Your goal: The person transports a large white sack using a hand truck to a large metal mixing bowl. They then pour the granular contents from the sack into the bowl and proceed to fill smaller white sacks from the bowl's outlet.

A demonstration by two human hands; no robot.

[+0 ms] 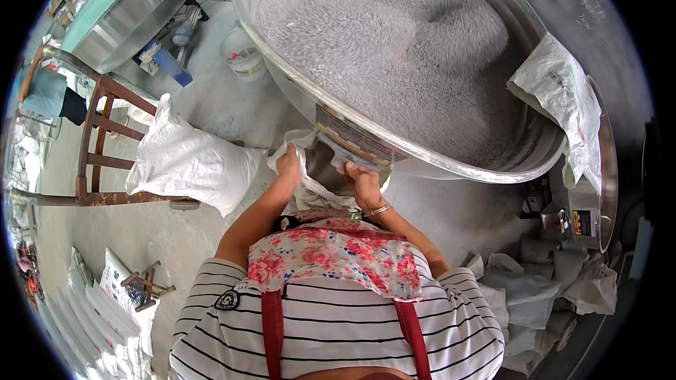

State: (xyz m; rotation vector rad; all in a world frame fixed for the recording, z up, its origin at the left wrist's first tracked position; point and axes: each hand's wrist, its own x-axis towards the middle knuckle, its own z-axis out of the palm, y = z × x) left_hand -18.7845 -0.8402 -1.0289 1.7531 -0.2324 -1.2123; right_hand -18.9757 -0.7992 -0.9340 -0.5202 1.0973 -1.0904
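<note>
Both my hands hold open the mouth of a white woven sack [310, 193] under the rim of a big round metal drum [422, 155]. My left hand [289, 166] grips the sack's left edge. My right hand [366, 184], with a bangle on its wrist, grips the right edge. A metal chute [352, 142] with a coloured label sticks out of the drum into the sack's mouth. The drum is full of fine grey grain [401, 49]. I wear a striped shirt and a floral apron with red straps.
A filled white sack [190, 162] leans on a rusty metal frame [98, 148] at the left. An empty sack [563, 98] hangs over the drum's right rim. Folded sacks [535, 295] lie at lower right, several packed bags [105, 302] at lower left. A white bucket [243, 53] stands behind.
</note>
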